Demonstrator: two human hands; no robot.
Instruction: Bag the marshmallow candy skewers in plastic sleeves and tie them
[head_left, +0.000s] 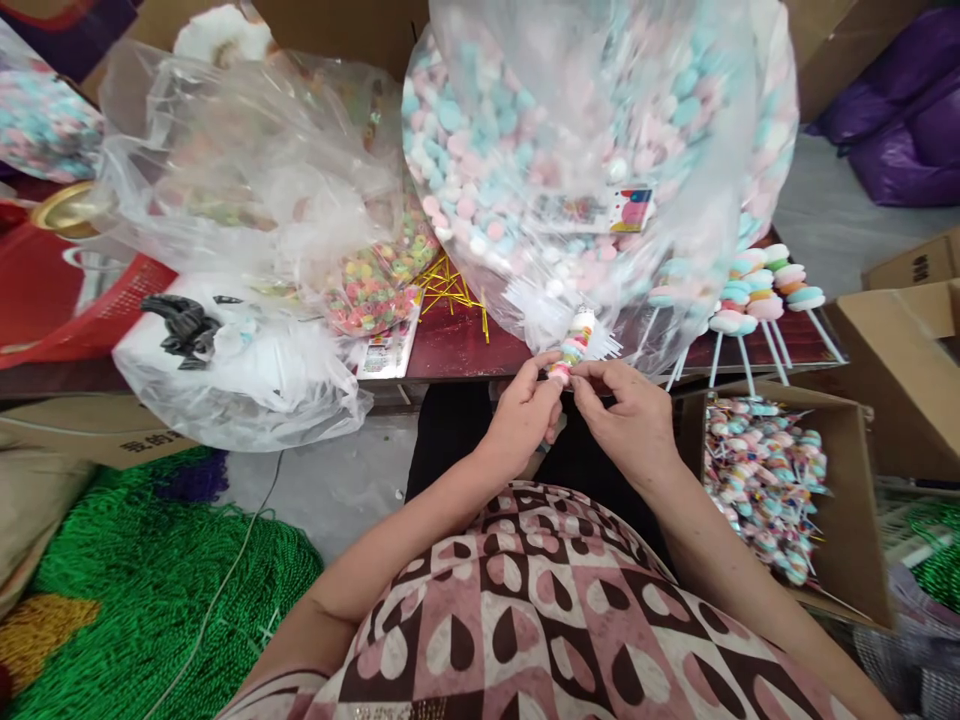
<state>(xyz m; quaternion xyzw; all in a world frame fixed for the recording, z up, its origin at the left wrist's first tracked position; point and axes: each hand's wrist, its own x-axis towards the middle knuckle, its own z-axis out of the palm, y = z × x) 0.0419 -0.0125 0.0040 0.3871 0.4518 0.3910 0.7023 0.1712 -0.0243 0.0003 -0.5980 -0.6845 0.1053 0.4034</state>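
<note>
Both of my hands meet just below the table edge, pinching a small wrapped candy skewer (575,345) of stacked pastel discs in clear film. My left hand (523,415) grips its lower end with thumb and fingers closed. My right hand (628,418) pinches the same end from the right, fingers curled. Directly behind the skewer bulges a large clear bag of pink, blue and white candies (570,150), carrying a small printed label (632,208).
Finished candy sticks (757,295) lie on the table at right, above an open cardboard box of wrapped skewers (761,480). Yellow twist ties (450,285), bags of colourful ring candies (375,285), a red basket (90,320) and green bead strands (150,590) sit left.
</note>
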